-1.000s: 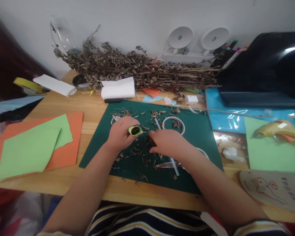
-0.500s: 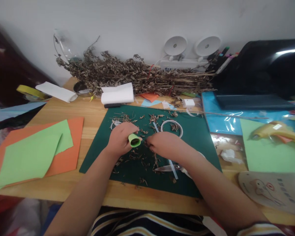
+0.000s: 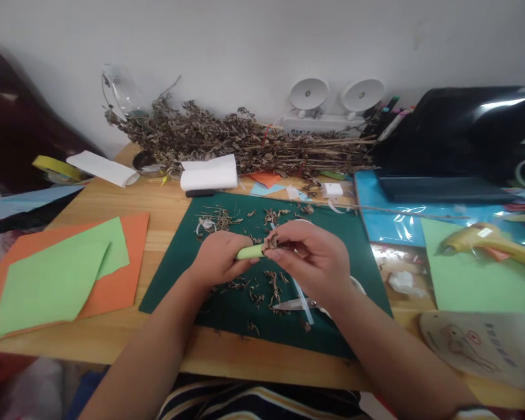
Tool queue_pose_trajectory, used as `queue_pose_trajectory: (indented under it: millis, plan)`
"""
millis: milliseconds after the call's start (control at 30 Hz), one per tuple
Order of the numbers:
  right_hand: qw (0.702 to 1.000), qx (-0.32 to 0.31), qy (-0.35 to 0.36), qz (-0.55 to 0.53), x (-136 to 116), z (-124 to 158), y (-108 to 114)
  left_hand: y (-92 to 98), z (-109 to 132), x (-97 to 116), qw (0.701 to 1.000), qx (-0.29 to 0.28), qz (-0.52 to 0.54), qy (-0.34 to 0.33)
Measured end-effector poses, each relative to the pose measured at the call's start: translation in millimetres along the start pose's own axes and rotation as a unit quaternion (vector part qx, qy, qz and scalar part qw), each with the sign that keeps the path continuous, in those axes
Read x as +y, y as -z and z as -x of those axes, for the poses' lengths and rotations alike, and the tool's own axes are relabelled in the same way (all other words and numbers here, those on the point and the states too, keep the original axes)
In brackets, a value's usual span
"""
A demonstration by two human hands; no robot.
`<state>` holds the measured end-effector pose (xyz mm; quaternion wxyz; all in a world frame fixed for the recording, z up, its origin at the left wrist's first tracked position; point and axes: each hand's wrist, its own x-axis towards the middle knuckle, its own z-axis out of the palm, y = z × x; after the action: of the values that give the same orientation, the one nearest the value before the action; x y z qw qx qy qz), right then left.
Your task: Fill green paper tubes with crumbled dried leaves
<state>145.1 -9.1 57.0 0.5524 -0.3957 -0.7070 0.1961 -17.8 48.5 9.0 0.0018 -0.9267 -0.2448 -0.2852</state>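
Note:
Wrapped round a light green paper tube [image 3: 248,252], my left hand [image 3: 216,256] holds it above the green cutting mat [image 3: 170,262]. My right hand [image 3: 317,256] pinches some dried leaves [image 3: 270,241] at the tube's right end. Whether any leaves are inside the tube is hidden. Below the hands, leaf crumbs [image 3: 273,286] lie scattered on the mat. Scissors [image 3: 291,305] rest there under a pale translucent stick [image 3: 305,303], partly covered by my right forearm. A heap of thin stems [image 3: 221,219] sits at the mat's upper left.
A large bundle of dried plants [image 3: 227,137] lies along the wall behind a white paper roll [image 3: 210,173]. Green sheets [image 3: 56,268] overlap an orange sheet [image 3: 126,256] at left. At right are a yellow glue gun [image 3: 485,239] and a dark laptop [image 3: 464,140].
The green tube has tipped from facing me to pointing right. My right hand has turned and risen, bringing dried leaves to the tube's end.

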Motion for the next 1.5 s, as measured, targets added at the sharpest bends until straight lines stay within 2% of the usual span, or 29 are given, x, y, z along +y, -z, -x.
queue_pose_trajectory:
  millis: [200, 500, 700, 800, 967, 1133, 1333, 1500]
  plan:
    - [0.999, 0.016, 0.044, -0.002, 7, -3, -1, 2.0, 0, 1, 0.999, -0.029, 0.013, 0.017]
    - [0.988, -0.025, 0.130, 0.081, 14, -3, 3, 0.1, 1, -2, 0.999, -0.035, 0.033, 0.014]
    - [0.992, -0.021, 0.102, 0.076, 12, -5, 4, -0.7, 1, -3, 0.998, -0.039, 0.036, 0.025]
    - [0.991, -0.038, 0.112, 0.064, 14, -6, 6, -0.7, 2, -3, 0.998, -0.041, 0.030, 0.024]
    - [0.975, -0.080, 0.173, 0.117, 19, -8, 13, -2.2, 4, -4, 0.998, -0.041, 0.038, 0.024]
    - [0.954, -0.091, 0.228, 0.174, 21, -9, 19, -3.2, 3, -4, 0.999, -0.033, 0.033, 0.021]
    - [0.965, -0.127, 0.187, 0.129, 20, -12, 18, -3.3, 3, -4, 0.999, -0.035, 0.004, 0.014]
    - [0.988, -0.090, 0.098, 0.075, 16, -9, 11, -3.5, 3, -2, 0.999, -0.038, 0.000, 0.025]
